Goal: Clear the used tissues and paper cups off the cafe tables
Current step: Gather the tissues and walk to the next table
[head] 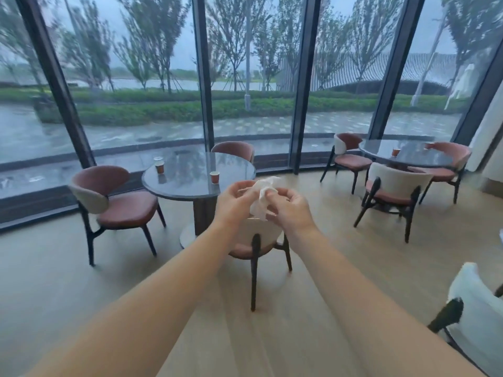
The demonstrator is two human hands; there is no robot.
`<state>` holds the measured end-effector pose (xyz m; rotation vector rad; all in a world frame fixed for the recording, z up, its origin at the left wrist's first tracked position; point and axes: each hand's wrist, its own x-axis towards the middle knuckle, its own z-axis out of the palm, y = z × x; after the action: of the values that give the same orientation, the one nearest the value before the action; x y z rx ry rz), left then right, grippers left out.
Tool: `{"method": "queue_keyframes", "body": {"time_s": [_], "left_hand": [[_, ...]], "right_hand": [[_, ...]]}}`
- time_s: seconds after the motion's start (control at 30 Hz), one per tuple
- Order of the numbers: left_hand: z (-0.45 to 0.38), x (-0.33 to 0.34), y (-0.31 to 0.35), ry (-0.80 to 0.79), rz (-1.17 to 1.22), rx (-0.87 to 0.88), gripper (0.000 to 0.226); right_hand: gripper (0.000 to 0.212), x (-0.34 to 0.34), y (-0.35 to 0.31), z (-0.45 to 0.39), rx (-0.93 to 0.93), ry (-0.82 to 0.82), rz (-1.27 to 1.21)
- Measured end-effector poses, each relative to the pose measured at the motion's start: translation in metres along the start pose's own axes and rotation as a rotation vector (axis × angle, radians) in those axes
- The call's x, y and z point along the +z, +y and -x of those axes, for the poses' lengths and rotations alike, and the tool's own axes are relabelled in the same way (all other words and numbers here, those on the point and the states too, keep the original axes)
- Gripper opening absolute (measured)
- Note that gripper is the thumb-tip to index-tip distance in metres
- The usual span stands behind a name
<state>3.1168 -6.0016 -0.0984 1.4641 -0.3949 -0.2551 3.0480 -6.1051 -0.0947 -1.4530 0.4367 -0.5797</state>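
On the near bench (190,186), a round glass-topped one by the window, two paper cups are left; the left cup (159,167) stands near the far-left edge with a clear cup or lid (158,158) just behind it, too blurred to name; the second cup (214,177) stands near the front edge, right of middle, well apart from the first. In front of that bench, held in the air, is a crumpled white tissue (261,195); the left hand (236,200) has its fingers curled and pinches the tissue's left side; the right hand (289,206) pinches the right side between thumb and fingertips, so both hands are taken up with the one tissue. Farther right, a second bench (408,156) carries one cup (396,152) near its left edge and what looks like another cup (429,145) near the far-right edge.

I judge the tissue is being bunched up before the cups are collected. The risks follow from that: with both hands occupied, reaching for a cup could let the loose lower corner of the tissue slip free and fall to the floor; a cup with liquid left in it, which cannot be told from here, could tip on the smooth glass if caught by a hurried reach; a chair (258,240) stands between the person and the bench and could snag a leg.
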Motion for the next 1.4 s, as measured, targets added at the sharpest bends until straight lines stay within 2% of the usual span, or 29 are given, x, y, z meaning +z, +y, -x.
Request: {"method": "queue_keyframes", "body": {"time_s": [0.07,0.17,0.27,0.43,0.6,0.9,1.07,1.17,1.3,1.4], "left_hand": [[-0.025,-0.017,-0.005,0.059,0.024,-0.019,0.030],[-0.066,-0.049,-0.014,0.141,0.040,-0.037,0.032],[-0.114,-0.085,-0.026,0.216,0.059,-0.049,0.019],[-0.199,-0.137,-0.045,0.250,0.083,-0.077,0.022],[-0.279,-0.171,-0.056,0.254,0.125,-0.083,0.019],[-0.413,-0.203,-0.066,0.280,0.085,-0.096,0.039],[-0.484,-0.224,-0.066,0.316,0.074,-0.124,0.033],[-0.528,-0.241,-0.063,0.354,0.069,-0.114,0.029],[-0.571,-0.265,-0.070,0.394,0.024,-0.105,0.040],[-0.604,-0.297,-0.076,0.451,0.010,-0.100,0.029]], "right_hand": [[0.032,0.020,0.006,-0.027,0.034,-0.057,-0.057],[0.020,0.056,0.017,-0.066,0.070,-0.119,-0.084],[0.023,0.096,0.030,-0.109,0.098,-0.166,-0.115],[0.035,0.162,0.046,-0.182,0.082,-0.225,-0.102],[0.023,0.211,0.063,-0.257,0.066,-0.214,-0.070],[0.019,0.287,0.097,-0.412,0.090,-0.254,-0.119],[0.027,0.333,0.109,-0.490,0.109,-0.326,-0.136],[0.018,0.365,0.109,-0.531,0.096,-0.391,-0.144],[0.019,0.409,0.109,-0.570,0.114,-0.465,-0.146],[0.020,0.450,0.117,-0.596,0.128,-0.524,-0.113]]}}
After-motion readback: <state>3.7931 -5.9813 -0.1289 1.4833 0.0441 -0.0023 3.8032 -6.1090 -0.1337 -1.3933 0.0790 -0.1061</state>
